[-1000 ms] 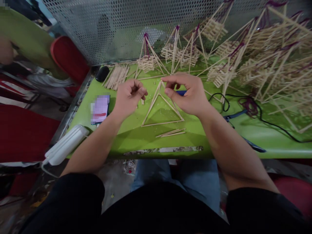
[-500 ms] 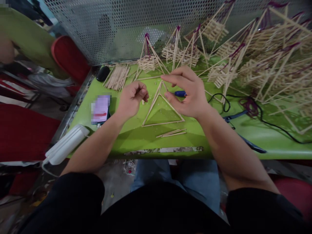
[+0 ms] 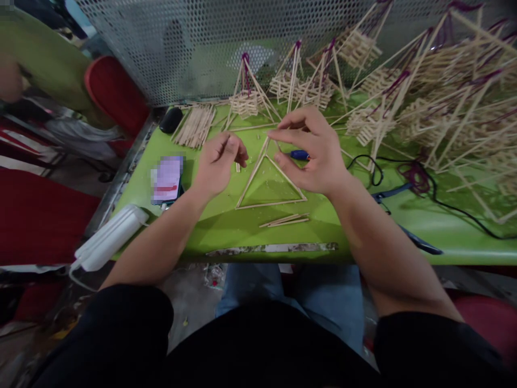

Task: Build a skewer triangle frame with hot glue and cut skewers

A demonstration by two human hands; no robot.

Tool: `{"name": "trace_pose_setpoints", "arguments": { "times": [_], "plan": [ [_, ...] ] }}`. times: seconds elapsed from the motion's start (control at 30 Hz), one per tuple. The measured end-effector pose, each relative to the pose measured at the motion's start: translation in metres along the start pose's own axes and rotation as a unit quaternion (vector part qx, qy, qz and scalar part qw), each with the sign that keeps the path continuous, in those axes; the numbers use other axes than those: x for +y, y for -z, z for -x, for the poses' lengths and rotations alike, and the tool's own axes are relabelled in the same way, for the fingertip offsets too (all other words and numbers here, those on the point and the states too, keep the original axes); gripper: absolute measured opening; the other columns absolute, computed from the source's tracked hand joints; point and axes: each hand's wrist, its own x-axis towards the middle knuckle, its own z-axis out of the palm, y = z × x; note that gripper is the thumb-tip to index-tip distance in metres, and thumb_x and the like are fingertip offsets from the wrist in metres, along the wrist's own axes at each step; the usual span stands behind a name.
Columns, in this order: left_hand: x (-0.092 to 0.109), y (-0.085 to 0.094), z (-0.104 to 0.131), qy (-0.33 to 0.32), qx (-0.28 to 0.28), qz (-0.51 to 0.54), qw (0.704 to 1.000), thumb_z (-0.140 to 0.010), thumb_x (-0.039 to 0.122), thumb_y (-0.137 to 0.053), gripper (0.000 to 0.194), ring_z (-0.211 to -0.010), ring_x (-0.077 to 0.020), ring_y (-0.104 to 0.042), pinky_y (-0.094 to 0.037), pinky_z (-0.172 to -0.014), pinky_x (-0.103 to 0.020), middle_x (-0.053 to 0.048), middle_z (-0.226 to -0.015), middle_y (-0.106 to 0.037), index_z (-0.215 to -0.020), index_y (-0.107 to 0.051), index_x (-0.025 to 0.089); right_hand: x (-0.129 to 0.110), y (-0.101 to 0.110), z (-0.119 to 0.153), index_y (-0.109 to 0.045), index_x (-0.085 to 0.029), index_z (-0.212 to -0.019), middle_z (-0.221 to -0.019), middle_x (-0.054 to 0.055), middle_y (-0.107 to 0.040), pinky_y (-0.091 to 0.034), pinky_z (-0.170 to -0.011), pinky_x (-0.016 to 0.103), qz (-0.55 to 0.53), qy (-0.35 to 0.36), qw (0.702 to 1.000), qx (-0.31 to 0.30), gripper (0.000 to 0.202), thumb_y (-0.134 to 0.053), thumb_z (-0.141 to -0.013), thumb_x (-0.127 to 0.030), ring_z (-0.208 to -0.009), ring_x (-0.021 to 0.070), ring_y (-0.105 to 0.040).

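Note:
A stick frame point(image 3: 271, 203) of thin wooden sticks stands on the green table point(image 3: 226, 231), its base a triangle and its top coming to a point. My right hand point(image 3: 315, 148) is at that top, index fingertip touching it, with thumb and fingers apart. Left of the frame is my left hand point(image 3: 220, 161), its fingers curled in; whatever they hold, if anything, is too small to tell. Loose sticks point(image 3: 285, 220) lie in front of the frame. A blue object point(image 3: 299, 154) is partly hidden behind my right hand.
Several finished stick structures with purple ties point(image 3: 245, 102) crowd the back and right. A stick bundle point(image 3: 194, 126), black object point(image 3: 171, 120), phone point(image 3: 167, 179) and white device point(image 3: 111, 237) are at the left. Pliers point(image 3: 393, 191) and a black cord point(image 3: 456, 211) lie at the right.
My left thumb has lifted slightly and shifted across the curled fingers. My right hand has barely moved and stays at the frame's top.

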Motion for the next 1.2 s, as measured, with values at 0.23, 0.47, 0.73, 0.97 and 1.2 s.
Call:
{"name": "trace_pose_setpoints", "arguments": {
  "times": [0.23,0.47,0.73,0.97,1.2],
  "plan": [
    [-0.002,-0.002,0.002,-0.031,0.008,-0.011,0.999,-0.107,0.072,-0.077,0.051,-0.067,-0.0144,-0.07,-0.057,-0.063,-0.031,0.0,-0.078,-0.073,-0.096,-0.065,0.024,-0.002,0.001,0.002,-0.075,-0.04,-0.142,-0.142,0.014,-0.07,-0.065,-0.107,0.063,0.032,-0.015,0.999,-0.007,0.03,-0.065,-0.113,-0.043,-0.13,0.037,-0.069],
    [-0.008,-0.004,0.003,-0.019,-0.023,-0.012,0.999,-0.113,0.037,-0.074,0.023,-0.066,-0.0132,-0.071,-0.056,-0.064,-0.032,-0.001,-0.081,-0.076,-0.097,-0.067,0.022,0.004,-0.002,0.002,-0.072,-0.035,-0.148,-0.136,0.016,-0.069,-0.065,-0.094,0.063,0.049,0.068,0.996,0.017,0.039,-0.067,-0.11,-0.038,-0.122,0.038,-0.069],
    [-0.005,-0.006,0.003,-0.015,-0.028,0.009,0.999,-0.11,0.038,-0.075,0.02,-0.067,-0.0137,-0.071,-0.059,-0.064,-0.032,-0.001,-0.083,-0.077,-0.099,-0.068,0.022,-0.003,0.006,0.004,-0.072,-0.043,-0.151,-0.147,0.011,-0.072,-0.06,-0.112,0.067,0.134,-0.011,0.989,-0.059,0.043,-0.071,-0.108,-0.039,-0.125,0.0377,-0.069],
    [-0.007,-0.007,0.005,-0.005,-0.038,0.013,0.999,-0.108,0.042,-0.078,0.022,-0.07,-0.0143,-0.072,-0.057,-0.064,-0.031,-0.002,-0.086,-0.079,-0.102,-0.069,0.023,-0.005,0.007,0.004,-0.082,-0.044,-0.133,-0.146,0.009,-0.074,-0.053,-0.123,0.072,0.079,-0.061,0.994,-0.05,0.026,-0.075,-0.108,-0.045,-0.135,0.0411,-0.068],
    [-0.007,0.026,-0.007,-0.017,0.017,-0.115,0.993,-0.104,0.029,-0.079,0.007,-0.078,-0.0172,-0.071,-0.059,-0.076,-0.035,0.001,-0.091,-0.078,-0.106,-0.073,0.026,-0.002,0.005,0.004,-0.078,-0.046,-0.142,-0.147,0.007,-0.076,-0.055,-0.121,0.073,0.12,-0.035,0.991,-0.051,0.037,-0.078,-0.105,-0.046,-0.131,0.0406,-0.069]
  ]
}}
